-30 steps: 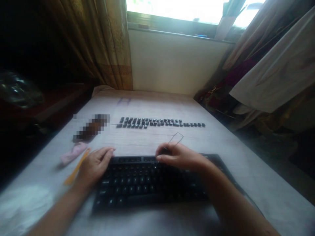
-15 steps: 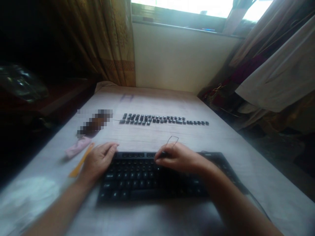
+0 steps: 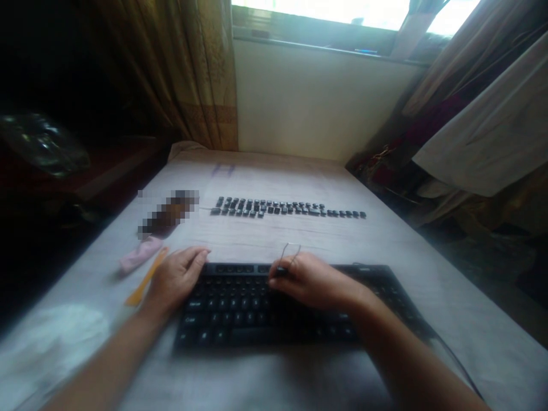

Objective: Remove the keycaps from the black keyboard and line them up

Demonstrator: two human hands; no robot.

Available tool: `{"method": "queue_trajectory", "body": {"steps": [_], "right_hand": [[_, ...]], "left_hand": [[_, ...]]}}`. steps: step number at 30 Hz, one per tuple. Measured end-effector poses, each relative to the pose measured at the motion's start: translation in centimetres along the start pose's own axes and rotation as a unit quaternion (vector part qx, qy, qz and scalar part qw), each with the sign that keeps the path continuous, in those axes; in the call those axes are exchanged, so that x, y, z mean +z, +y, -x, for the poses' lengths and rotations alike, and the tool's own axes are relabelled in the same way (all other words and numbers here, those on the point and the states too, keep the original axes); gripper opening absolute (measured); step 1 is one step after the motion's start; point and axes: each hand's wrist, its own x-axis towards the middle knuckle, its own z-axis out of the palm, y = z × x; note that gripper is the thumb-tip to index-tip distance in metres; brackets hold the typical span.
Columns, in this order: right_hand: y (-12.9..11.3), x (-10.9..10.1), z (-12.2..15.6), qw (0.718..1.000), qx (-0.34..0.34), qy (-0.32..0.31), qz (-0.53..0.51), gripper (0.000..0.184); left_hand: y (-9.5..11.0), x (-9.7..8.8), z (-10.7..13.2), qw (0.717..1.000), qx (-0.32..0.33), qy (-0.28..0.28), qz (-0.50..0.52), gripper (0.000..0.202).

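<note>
A black computer keyboard (image 3: 252, 335) lies flat in front of me, many keycaps still on its left part. My left hand (image 3: 174, 281) is closed around its upper left edge, thumb on top. Over the middle of the upper key rows, my right hand (image 3: 311, 281) pinches a wire keycap puller (image 3: 281, 272). Its bent wire loop sticks up above the fingers, and a dark bit shows between the fingertips. The hand hides the keys below it, so I cannot tell whether a keycap is held. Beyond the keyboard, loose black keycaps (image 3: 315, 212) lie in rows on the cloth.
Left of my left hand lie an orange flat strip (image 3: 148, 278), a rolled pink cloth (image 3: 140, 255) and a pixelated brown item (image 3: 169, 214). A cable (image 3: 456, 362) runs from the keyboard's right side. Curtains (image 3: 209, 74) and hanging clothes (image 3: 479, 137) flank the pale surface.
The wire loop above my right hand has tilted to the left and sits slightly lower. My left hand keeps its hold on the keyboard, and the whole view has shifted slightly.
</note>
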Motion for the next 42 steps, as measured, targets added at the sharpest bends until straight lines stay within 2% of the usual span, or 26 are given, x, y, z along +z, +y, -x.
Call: {"method": "queue_trajectory", "body": {"steps": [8, 11, 12, 14, 16, 17, 22, 26, 28, 30, 35, 38, 42], "right_hand": [[0.2, 0.2, 0.1, 0.999, -0.005, 0.031, -0.007, 0.016], [1.3, 0.2, -0.1, 0.993, 0.008, 0.014, -0.118, 0.017], [1.7, 0.2, -0.1, 0.982, 0.011, 0.003, -0.190, 0.019], [2.7, 0.0, -0.3, 0.942, 0.010, -0.013, -0.334, 0.028], [3.5, -0.1, -0.5, 0.910, 0.005, -0.009, -0.415, 0.040], [3.7, -0.1, -0.6, 0.904, 0.004, -0.002, -0.428, 0.044], [3.2, 0.1, -0.7, 0.908, -0.003, 0.028, -0.419, 0.044], [1.4, 0.5, -0.3, 0.931, -0.028, 0.066, -0.358, 0.030], [0.4, 0.8, 0.0, 0.949, -0.052, 0.095, -0.296, 0.024], [-0.5, 1.1, 0.1, 0.960, -0.079, 0.128, -0.235, 0.020], [-2.0, 1.8, 0.3, 0.955, -0.150, 0.183, -0.178, 0.017], [-2.3, 2.0, 0.2, 0.951, -0.172, 0.200, -0.164, 0.016], [-2.3, 2.5, 0.0, 0.944, -0.185, 0.227, -0.154, 0.015]], "left_hand": [[0.2, 0.1, 0.1, 1.000, 0.026, 0.010, -0.009, 0.046], [0.0, 0.2, 0.1, 0.999, 0.036, 0.015, -0.013, 0.045], [0.0, 0.2, 0.1, 0.999, 0.040, 0.017, -0.014, 0.045], [-0.2, 0.3, 0.1, 0.998, 0.050, 0.021, -0.017, 0.044], [-0.4, 0.5, 0.1, 0.998, 0.060, 0.026, -0.020, 0.043], [-0.5, 0.5, 0.1, 0.997, 0.065, 0.031, -0.022, 0.043], [-0.2, 0.0, 0.3, 0.992, 0.101, 0.068, -0.031, 0.038], [2.1, -0.7, 1.5, 0.985, 0.152, 0.086, -0.013, 0.028], [3.7, -0.7, 2.3, 0.978, 0.193, 0.065, 0.031, 0.021], [5.1, -0.6, 3.1, 0.975, 0.208, 0.031, 0.073, 0.020], [6.6, -0.1, 4.1, 0.976, 0.158, -0.038, 0.146, 0.020], [6.9, -0.3, 4.2, 0.973, 0.072, -0.085, 0.204, 0.015], [7.4, -0.7, 4.0, 0.947, -0.053, -0.162, 0.273, 0.023]]}}
